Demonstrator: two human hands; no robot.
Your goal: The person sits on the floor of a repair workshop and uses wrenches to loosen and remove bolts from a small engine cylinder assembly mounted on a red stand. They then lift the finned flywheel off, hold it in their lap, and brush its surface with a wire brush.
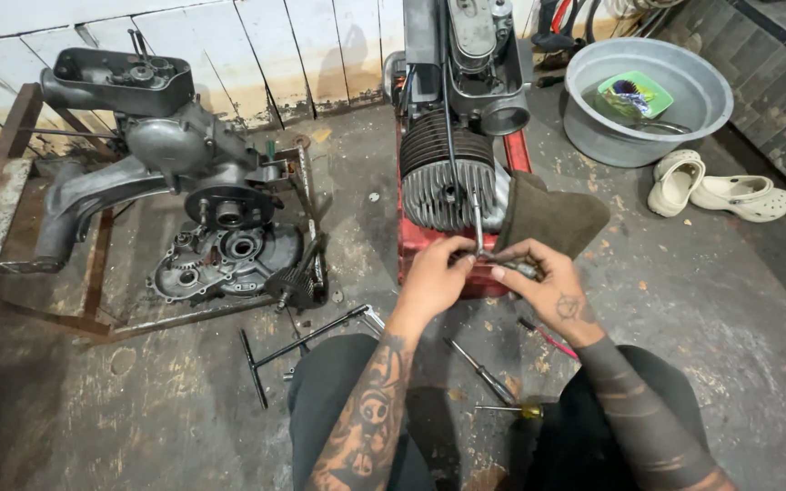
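Both hands' fingers [466, 261] pinch a small metal part [513, 266] just before the finned cylinder [443, 186].

I hold both tattooed forearms out ahead, my left hand [436, 273] and right hand [548, 284] meeting fingertip to fingertip, fingers curled in a pinching grip.

Small metal part [522, 267] pinched between left hand [434, 277] and right hand [552, 286], fingers cover most of it, too small to identify; engine [452, 177] just beyond the hands cut off by top edge; green packet [634, 94] in basin [593, 136] far right of the hands, blurred
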